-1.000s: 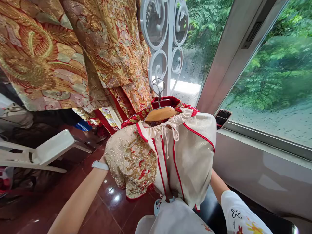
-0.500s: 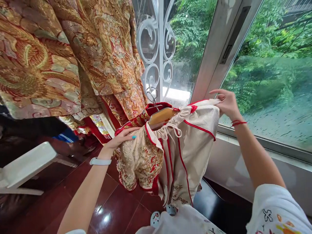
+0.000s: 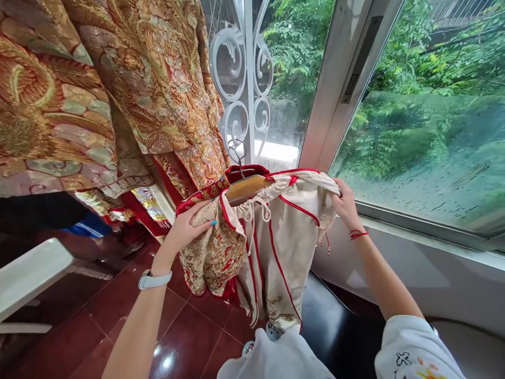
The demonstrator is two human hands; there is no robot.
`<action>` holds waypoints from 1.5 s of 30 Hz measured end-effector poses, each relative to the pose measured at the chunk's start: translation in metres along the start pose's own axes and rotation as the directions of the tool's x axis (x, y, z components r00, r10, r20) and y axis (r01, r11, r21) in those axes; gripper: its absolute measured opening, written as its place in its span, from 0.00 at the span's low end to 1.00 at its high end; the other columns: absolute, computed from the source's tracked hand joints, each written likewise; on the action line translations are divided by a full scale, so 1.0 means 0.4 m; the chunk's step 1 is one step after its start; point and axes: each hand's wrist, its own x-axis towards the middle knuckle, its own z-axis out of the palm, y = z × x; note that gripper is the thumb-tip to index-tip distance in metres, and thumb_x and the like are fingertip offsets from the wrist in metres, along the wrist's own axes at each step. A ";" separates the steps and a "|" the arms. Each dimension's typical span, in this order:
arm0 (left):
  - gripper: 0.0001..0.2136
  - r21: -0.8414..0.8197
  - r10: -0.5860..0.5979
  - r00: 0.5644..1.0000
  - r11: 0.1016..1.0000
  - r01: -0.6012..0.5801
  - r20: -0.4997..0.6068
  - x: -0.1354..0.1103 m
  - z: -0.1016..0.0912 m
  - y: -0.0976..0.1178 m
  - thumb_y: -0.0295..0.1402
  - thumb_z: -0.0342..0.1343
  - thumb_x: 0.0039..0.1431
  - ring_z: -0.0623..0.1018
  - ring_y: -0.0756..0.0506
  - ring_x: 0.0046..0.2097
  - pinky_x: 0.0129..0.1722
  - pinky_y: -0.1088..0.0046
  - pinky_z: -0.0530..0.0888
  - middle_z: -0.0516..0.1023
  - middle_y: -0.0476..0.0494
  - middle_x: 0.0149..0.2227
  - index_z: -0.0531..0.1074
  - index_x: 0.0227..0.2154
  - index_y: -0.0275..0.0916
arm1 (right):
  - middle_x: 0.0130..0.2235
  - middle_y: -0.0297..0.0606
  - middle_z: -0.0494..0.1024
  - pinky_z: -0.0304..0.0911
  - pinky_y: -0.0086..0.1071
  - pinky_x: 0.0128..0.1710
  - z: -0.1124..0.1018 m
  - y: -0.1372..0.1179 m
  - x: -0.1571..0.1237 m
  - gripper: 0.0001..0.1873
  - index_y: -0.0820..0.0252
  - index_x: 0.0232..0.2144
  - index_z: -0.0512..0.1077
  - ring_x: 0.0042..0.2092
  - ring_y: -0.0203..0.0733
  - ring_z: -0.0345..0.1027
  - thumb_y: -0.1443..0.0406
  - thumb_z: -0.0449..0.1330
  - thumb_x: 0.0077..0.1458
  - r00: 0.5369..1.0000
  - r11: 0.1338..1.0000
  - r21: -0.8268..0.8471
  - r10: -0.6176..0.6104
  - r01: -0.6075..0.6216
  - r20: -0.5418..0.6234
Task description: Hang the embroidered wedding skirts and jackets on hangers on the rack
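Observation:
My left hand point(image 3: 185, 231) is closed over the left shoulder of a cream jacket point(image 3: 224, 250) with gold and red embroidery; the thumb lies on its front. At the other side my right hand point(image 3: 345, 204) pinches the outer edge of a cream cloth garment point(image 3: 290, 237) with red piping and a tied drawstring. Both pieces hang together around a hanger point(image 3: 248, 187) with a broad tan shoulder and a metal hook. A red embroidered collar point(image 3: 246, 171) shows behind it. Where the pieces join at the back is hidden.
Gold and red embroidered robes point(image 3: 158, 79) hang at the upper left. A white scrollwork grille point(image 3: 249, 79) and wet window point(image 3: 398, 152) stand behind. A white chair point(image 3: 35, 273) is at the left, and a black glossy surface point(image 3: 327, 316) lies below the garments.
My right hand has come down and inward, and its fingers, partly stretched before, are now closed on the cloth. My left hand's thumb has come over the jacket's front. The view has shifted right.

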 end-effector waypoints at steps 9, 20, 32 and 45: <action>0.23 0.344 -0.132 0.975 0.920 0.186 -0.176 -0.081 0.006 0.097 0.42 0.49 0.62 0.79 0.32 0.51 0.48 0.58 0.74 0.79 0.39 0.53 0.70 0.58 0.43 | 0.36 0.38 0.80 0.65 0.33 0.34 -0.011 -0.283 -0.138 0.26 0.56 0.50 0.76 0.33 0.43 0.72 0.70 0.52 0.50 0.994 0.990 -0.126 -0.068 0.057 -0.084; 0.37 0.322 0.055 0.766 0.924 0.204 -0.640 -0.193 0.085 -0.024 0.54 0.57 0.55 0.64 0.28 0.61 0.60 0.47 0.63 0.65 0.24 0.57 0.61 0.61 0.32 | 0.42 0.43 0.72 0.68 0.41 0.45 0.128 0.026 -0.270 0.40 0.52 0.68 0.57 0.45 0.51 0.68 0.70 0.53 0.52 0.986 0.957 -0.291 0.064 -0.017 0.154; 0.20 0.329 -0.148 0.917 0.902 0.278 -0.370 -0.291 0.218 -0.076 0.37 0.44 0.66 0.79 0.33 0.42 0.44 0.56 0.70 0.81 0.27 0.40 0.74 0.52 0.33 | 0.44 0.50 0.80 0.70 0.41 0.43 0.165 0.043 -0.296 0.30 0.61 0.63 0.65 0.42 0.50 0.74 0.69 0.46 0.59 0.924 0.970 -0.242 0.092 0.001 0.371; 0.22 0.042 -0.093 0.895 0.991 0.124 -0.435 -0.315 0.323 -0.048 0.41 0.45 0.68 0.77 0.40 0.37 0.40 0.62 0.73 0.79 0.34 0.40 0.68 0.57 0.35 | 0.36 0.42 0.81 0.70 0.33 0.34 0.276 -0.212 -0.501 0.37 0.60 0.71 0.48 0.33 0.43 0.75 0.72 0.46 0.60 0.780 0.980 -0.179 0.042 0.090 0.624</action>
